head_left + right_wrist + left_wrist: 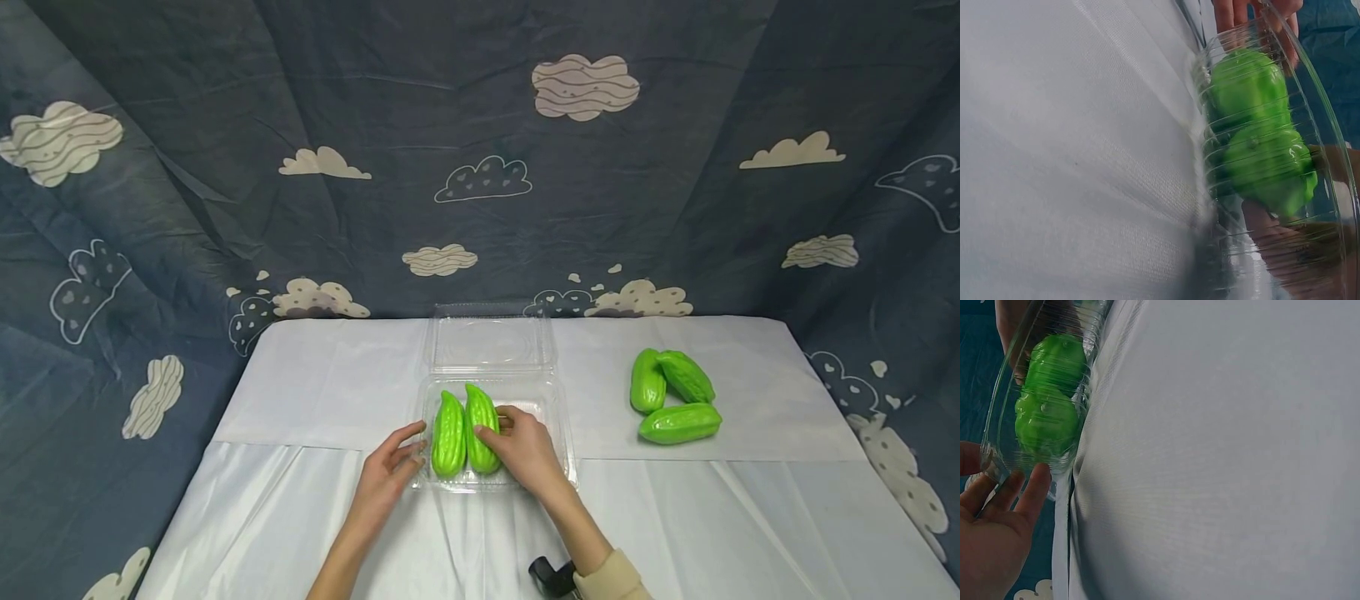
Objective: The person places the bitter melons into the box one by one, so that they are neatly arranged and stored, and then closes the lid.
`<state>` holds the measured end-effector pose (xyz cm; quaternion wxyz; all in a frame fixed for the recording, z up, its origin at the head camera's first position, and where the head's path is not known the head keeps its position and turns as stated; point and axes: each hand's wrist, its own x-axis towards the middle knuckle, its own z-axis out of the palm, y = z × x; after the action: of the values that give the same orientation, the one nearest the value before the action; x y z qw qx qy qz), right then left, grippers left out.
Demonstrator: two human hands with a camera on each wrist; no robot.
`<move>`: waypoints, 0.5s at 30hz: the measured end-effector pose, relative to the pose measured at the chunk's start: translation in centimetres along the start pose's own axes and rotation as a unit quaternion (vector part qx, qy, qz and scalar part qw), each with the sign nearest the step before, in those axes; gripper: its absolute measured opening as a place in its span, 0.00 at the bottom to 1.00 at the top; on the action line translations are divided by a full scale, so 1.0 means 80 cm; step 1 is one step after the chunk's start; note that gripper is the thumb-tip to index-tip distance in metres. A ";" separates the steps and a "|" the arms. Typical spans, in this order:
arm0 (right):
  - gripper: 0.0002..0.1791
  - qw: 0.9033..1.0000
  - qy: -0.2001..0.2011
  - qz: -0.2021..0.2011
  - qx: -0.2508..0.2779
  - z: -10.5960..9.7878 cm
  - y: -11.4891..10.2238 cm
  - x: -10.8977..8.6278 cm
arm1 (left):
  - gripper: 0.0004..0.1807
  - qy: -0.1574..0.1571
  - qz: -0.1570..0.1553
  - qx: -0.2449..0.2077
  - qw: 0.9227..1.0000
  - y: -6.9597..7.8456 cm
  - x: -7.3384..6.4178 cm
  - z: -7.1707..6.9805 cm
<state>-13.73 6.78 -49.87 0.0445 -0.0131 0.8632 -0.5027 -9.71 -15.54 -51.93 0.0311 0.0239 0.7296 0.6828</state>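
A clear plastic clamshell container (540,400) lies on the white cloth with its lid (491,343) folded back. Inside its left half, two bright green bitter melons lie side by side. The left bitter melon (448,435) has no hand on it. My right hand (528,450) reaches over the near right part and grips the other bitter melon (480,421), thumb on top and fingers along its right side. At the container's left edge, my left hand (386,475) holds the rim; in the left wrist view its fingers (1036,487) rest against the ribbed wall.
Off to the right on the cloth, three more green bitter melons (680,423) lie in a cluster. A black object (551,577) pokes out beside the right sleeve (611,577). Behind the table hangs a dark cloud-patterned curtain (390,100).
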 end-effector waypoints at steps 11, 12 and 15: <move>0.30 1.000 -0.016 0.018 0.007 0.002 0.000 0.006 | 0.27 0.000 -0.003 -0.011 1.000 0.000 0.000 0.000; 0.30 1.000 -0.019 0.017 0.009 0.001 0.001 0.006 | 0.27 0.001 -0.003 -0.008 1.000 -0.001 0.001 0.000; 0.29 0.999 -0.030 0.024 0.021 0.000 0.001 0.007 | 0.27 0.002 -0.002 -0.002 1.000 -0.002 0.001 0.000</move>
<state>-14.27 6.82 -49.99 0.0825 -0.0066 0.8507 -0.5190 -9.80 -15.51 -52.08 0.0316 0.0212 0.7282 0.6843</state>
